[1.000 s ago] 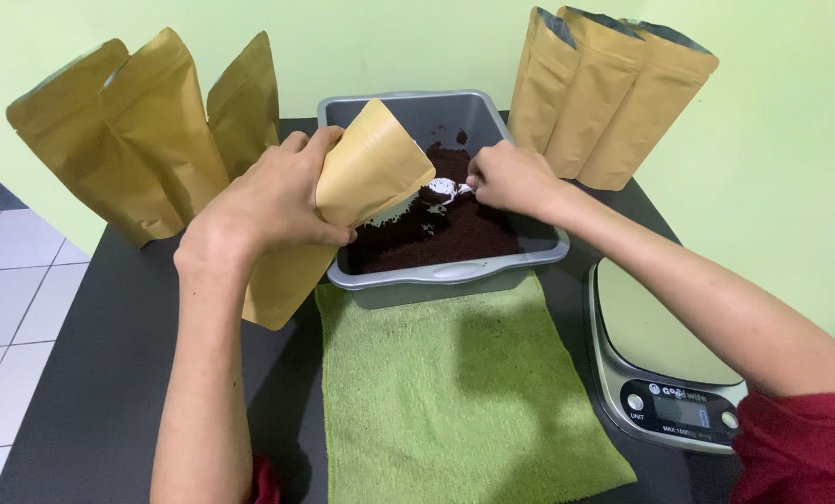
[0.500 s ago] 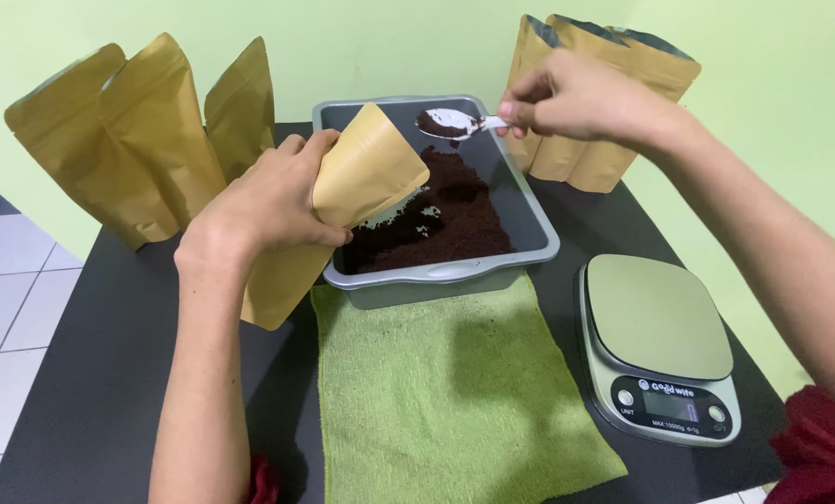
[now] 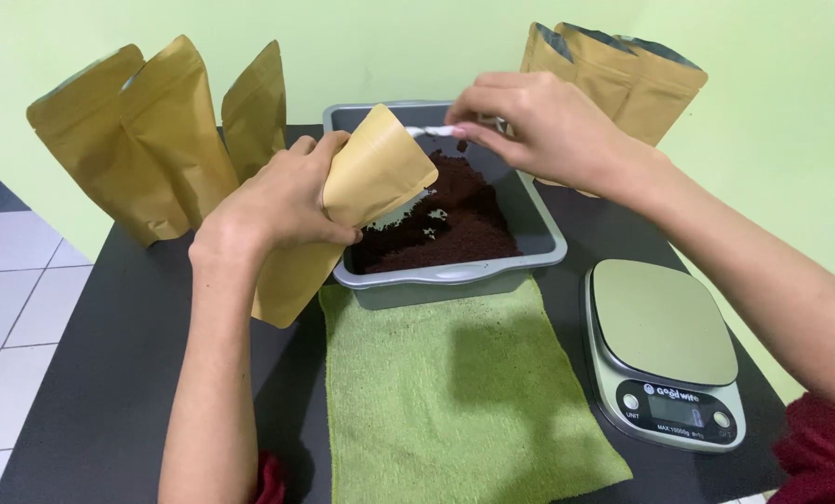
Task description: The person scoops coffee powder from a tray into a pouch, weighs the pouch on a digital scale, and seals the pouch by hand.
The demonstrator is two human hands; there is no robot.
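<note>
My right hand (image 3: 543, 126) pinches the handle of a small white spoon (image 3: 429, 132) between thumb and fingertips, fingers curled tight on it, the bowl end pointing toward 9 o'clock and just reaching the mouth of the kraft pouch (image 3: 347, 205). My left hand (image 3: 282, 201) is wrapped around that pouch near its top, fingers clenched on the paper, tilting it so the opening faces 2 o'clock, toward the spoon.

To do this well, I judge I should keep the pouch mouth spread wide and over the grey tray (image 3: 541, 245), so anything that slips off the spoon falls back among the dark grounds (image 3: 464, 219) rather than on the green cloth (image 3: 455, 392). A level spoon and a slow turn of the wrist look safest.

The pouch runs from my left palm down to 7 o'clock, its base over the black table (image 3: 91, 373). The tray sits at 5 o'clock from the spoon, the digital scale (image 3: 665, 350) further out at 4 o'clock. Spare pouches (image 3: 147, 140) stand at 10 o'clock; more (image 3: 627, 79) stand behind my right hand.
</note>
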